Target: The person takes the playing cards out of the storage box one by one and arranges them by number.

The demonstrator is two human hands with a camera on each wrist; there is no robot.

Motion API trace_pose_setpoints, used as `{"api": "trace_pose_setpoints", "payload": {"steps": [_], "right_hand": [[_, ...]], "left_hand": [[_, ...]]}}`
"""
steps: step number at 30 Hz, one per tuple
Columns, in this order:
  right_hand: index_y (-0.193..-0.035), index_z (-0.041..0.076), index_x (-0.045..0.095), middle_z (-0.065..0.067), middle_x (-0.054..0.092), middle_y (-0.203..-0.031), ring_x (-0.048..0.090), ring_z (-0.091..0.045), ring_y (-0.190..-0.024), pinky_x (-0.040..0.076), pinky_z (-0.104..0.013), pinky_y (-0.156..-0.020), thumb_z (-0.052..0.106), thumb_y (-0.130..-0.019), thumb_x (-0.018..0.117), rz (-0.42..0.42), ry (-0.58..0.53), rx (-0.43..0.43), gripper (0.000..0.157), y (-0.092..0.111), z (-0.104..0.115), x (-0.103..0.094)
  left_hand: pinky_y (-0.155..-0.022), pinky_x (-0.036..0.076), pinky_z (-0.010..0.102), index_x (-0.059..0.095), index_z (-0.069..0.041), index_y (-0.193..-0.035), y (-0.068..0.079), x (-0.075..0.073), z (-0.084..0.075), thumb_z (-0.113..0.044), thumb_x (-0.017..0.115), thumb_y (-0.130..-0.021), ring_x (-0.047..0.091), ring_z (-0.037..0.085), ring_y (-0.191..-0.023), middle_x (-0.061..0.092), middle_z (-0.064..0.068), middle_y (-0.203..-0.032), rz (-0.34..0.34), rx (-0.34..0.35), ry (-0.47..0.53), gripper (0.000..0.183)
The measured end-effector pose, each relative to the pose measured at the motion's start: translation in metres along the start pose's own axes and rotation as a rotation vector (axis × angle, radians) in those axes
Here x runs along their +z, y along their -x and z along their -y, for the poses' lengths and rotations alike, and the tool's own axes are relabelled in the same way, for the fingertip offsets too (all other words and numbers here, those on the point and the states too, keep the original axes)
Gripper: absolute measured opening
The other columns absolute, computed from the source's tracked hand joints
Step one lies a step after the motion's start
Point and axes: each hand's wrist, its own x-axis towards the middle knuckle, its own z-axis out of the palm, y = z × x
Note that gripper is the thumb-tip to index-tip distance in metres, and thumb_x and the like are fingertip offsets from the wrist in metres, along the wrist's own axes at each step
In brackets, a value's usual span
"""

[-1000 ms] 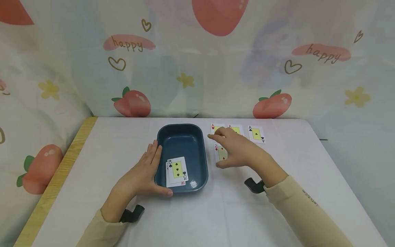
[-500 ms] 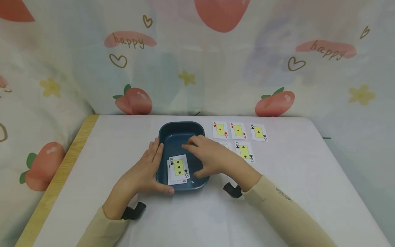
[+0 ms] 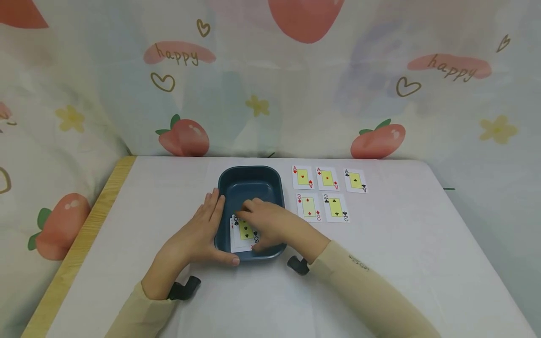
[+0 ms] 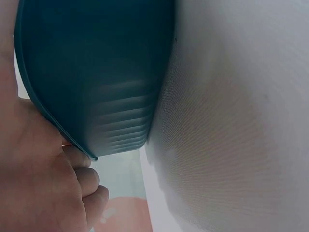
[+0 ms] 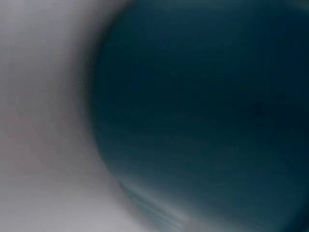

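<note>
My left hand (image 3: 196,232) lies against the left side of a dark blue tray (image 3: 249,172), fingers straight along the rim and thumb at the near edge. In the left wrist view, bent-looking fingertips (image 4: 88,181) show beside the tray's ribbed outer wall (image 4: 120,111). Inside the tray's near part are overlapping playing cards, a three of spades (image 3: 245,230) on top. Over that card reaches my right hand (image 3: 272,225), index finger by its far edge and thumb by its near edge. The right wrist view holds only the blurred tray (image 5: 203,106); that hand is out of sight there.
Right of the tray lie the ace of hearts (image 3: 302,177), ace of diamonds (image 3: 327,179) and ace of clubs (image 3: 356,180) in a row. Nearer are the two of diamonds (image 3: 309,207) and two of clubs (image 3: 336,207). A printed curtain (image 3: 296,112) hangs behind.
My right hand has moved left from over the face-up cards on the table, across the tray's right rim, and down to the three of spades. My left hand stays at the tray.
</note>
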Motion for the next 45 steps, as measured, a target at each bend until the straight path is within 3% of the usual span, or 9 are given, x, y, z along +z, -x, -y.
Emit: {"api": "trace_pose_setpoints", "payload": {"steps": [6, 15, 20, 24, 30, 40, 45], "right_hand": [[-0.147, 0.015, 0.050, -0.004, 0.052, -0.138, 0.050, -0.016, -0.117, 0.050, -0.031, -0.102, 0.045, -0.069, 0.090, 0.041, 0.017, 0.022, 0.093, -0.004, 0.001, 0.003], [-0.147, 0.018, 0.050, -0.003, 0.055, -0.128, 0.048, -0.015, -0.106, 0.050, -0.029, -0.093, 0.042, -0.068, 0.090, 0.030, -0.002, 0.038, 0.091, -0.007, 0.003, 0.006], [-0.147, 0.019, 0.050, -0.004, 0.055, -0.127, 0.048, -0.015, -0.105, 0.051, -0.030, -0.091, 0.054, -0.073, 0.082, 0.020, -0.005, 0.048, 0.088, -0.006, 0.006, 0.007], [-0.146, 0.018, 0.050, -0.004, 0.056, -0.126, 0.050, -0.016, -0.106, 0.052, -0.032, -0.092, 0.064, -0.069, 0.081, -0.018, 0.040, 0.059, 0.095, -0.008, 0.011, 0.011], [-0.145, 0.018, 0.051, -0.005, 0.056, -0.122, 0.049, -0.016, -0.101, 0.053, -0.032, -0.090, 0.063, -0.065, 0.084, -0.014, 0.066, 0.083, 0.098, -0.014, 0.014, 0.013], [-0.146, 0.030, 0.050, -0.008, 0.052, -0.125, 0.046, -0.019, -0.103, 0.052, -0.031, -0.087, 0.062, -0.068, 0.083, 0.018, 0.074, 0.054, 0.090, -0.016, 0.012, 0.015], [-0.144, 0.032, 0.052, -0.004, 0.052, -0.121, 0.044, -0.016, -0.101, 0.049, -0.027, -0.080, 0.059, -0.068, 0.082, 0.001, 0.036, 0.051, 0.086, -0.010, 0.009, 0.009]], "left_hand": [[-0.123, 0.012, 0.053, 0.004, -0.001, -0.159, -0.001, -0.001, -0.001, -0.077, 0.081, -0.057, -0.005, 0.035, -0.154, -0.009, 0.016, -0.167, 0.011, -0.005, 0.008, 0.149], [-0.123, 0.013, 0.053, 0.005, 0.000, -0.159, -0.001, 0.001, 0.000, -0.078, 0.081, -0.056, -0.002, 0.037, -0.154, -0.008, 0.016, -0.167, 0.001, -0.004, -0.006, 0.150], [-0.123, 0.014, 0.054, 0.005, 0.000, -0.159, 0.000, 0.001, 0.001, -0.079, 0.080, -0.056, -0.002, 0.038, -0.154, -0.009, 0.016, -0.167, -0.004, 0.004, -0.013, 0.150], [-0.123, 0.014, 0.054, 0.005, 0.000, -0.159, 0.000, 0.001, 0.001, -0.081, 0.078, -0.055, -0.002, 0.038, -0.154, -0.009, 0.016, -0.167, -0.006, 0.007, -0.016, 0.151], [-0.123, 0.013, 0.054, 0.005, 0.000, -0.159, 0.000, 0.000, 0.000, -0.080, 0.079, -0.056, -0.003, 0.038, -0.154, -0.009, 0.017, -0.167, 0.000, 0.008, -0.005, 0.150], [-0.123, 0.014, 0.055, 0.004, 0.001, -0.159, 0.000, 0.002, 0.001, -0.087, 0.072, -0.055, -0.001, 0.040, -0.154, -0.009, 0.018, -0.167, -0.001, 0.019, -0.009, 0.152], [-0.122, 0.014, 0.055, 0.005, 0.001, -0.159, 0.000, 0.001, 0.000, -0.082, 0.077, -0.055, -0.001, 0.040, -0.153, -0.008, 0.018, -0.167, -0.003, 0.012, -0.007, 0.151]]}}
